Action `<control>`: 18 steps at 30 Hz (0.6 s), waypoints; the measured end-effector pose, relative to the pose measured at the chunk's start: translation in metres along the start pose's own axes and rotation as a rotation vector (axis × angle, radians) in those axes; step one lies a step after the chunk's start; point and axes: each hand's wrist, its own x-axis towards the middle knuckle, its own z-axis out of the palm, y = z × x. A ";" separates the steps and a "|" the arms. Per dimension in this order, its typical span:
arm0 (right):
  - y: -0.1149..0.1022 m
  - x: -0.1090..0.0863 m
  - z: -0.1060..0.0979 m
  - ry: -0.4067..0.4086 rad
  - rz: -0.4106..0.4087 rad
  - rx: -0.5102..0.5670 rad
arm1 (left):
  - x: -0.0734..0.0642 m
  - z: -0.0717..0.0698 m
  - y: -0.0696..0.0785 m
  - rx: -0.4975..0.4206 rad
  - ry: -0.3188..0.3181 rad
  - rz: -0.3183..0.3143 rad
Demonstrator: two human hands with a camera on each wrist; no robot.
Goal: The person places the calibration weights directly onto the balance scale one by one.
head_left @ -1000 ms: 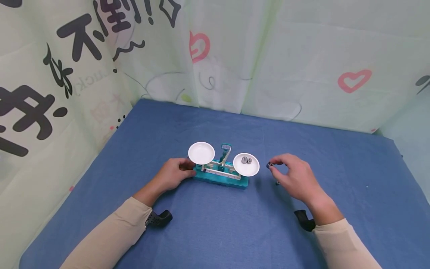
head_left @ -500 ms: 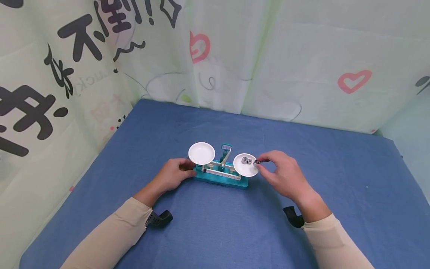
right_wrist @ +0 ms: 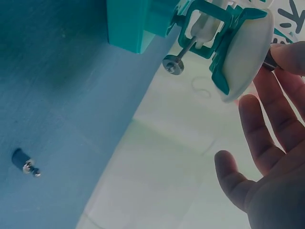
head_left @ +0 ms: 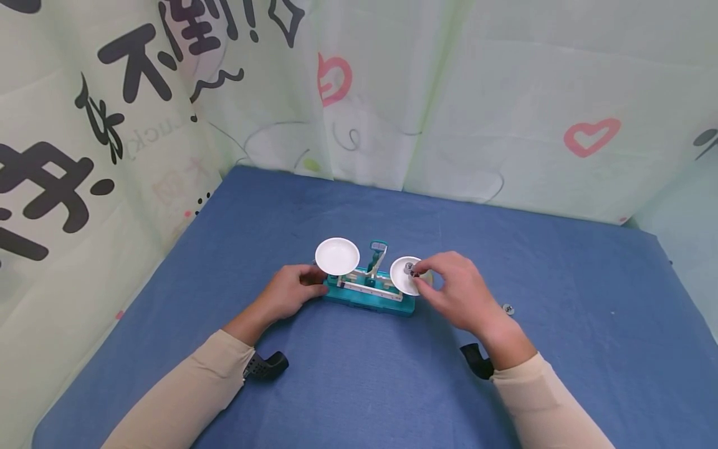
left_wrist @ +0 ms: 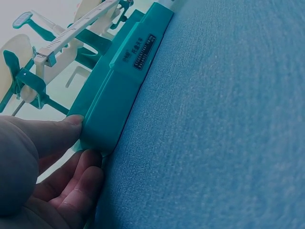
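Observation:
A teal balance scale (head_left: pixel 370 298) with two white pans stands on the blue cloth. My left hand (head_left: pixel 288 290) grips the left end of its base; in the left wrist view the thumb (left_wrist: pixel 74 120) lies on the base's upper edge, with curled fingers at its end. My right hand (head_left: pixel 457 290) is at the right pan (head_left: pixel 401 284), pinching a small metal weight (right_wrist: pixel 270 61) between thumb and fingertips, its other fingers spread. Another metal weight (head_left: pixel 409 267) sits in that pan, partly behind the fingertips. Nothing lies in the left pan (head_left: pixel 336 255).
One metal weight (head_left: pixel 508 309) rests on the cloth to the right of the right wrist. The blue-covered table (head_left: pixel 359 386) is bordered at the back and left by a pale printed curtain (head_left: pixel 505 81).
My right hand has moved left with the pinched weight, from beside the scale to over the right pan. The weight on the cloth near the wrist has come into sight. My left hand stays put.

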 end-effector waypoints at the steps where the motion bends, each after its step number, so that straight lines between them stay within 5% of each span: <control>1: 0.000 0.001 0.001 0.000 -0.008 -0.001 | 0.000 0.000 0.000 -0.001 -0.001 0.001; 18: 0.000 0.012 0.011 0.026 -0.101 -0.027 | 0.000 -0.001 0.001 -0.006 -0.001 -0.002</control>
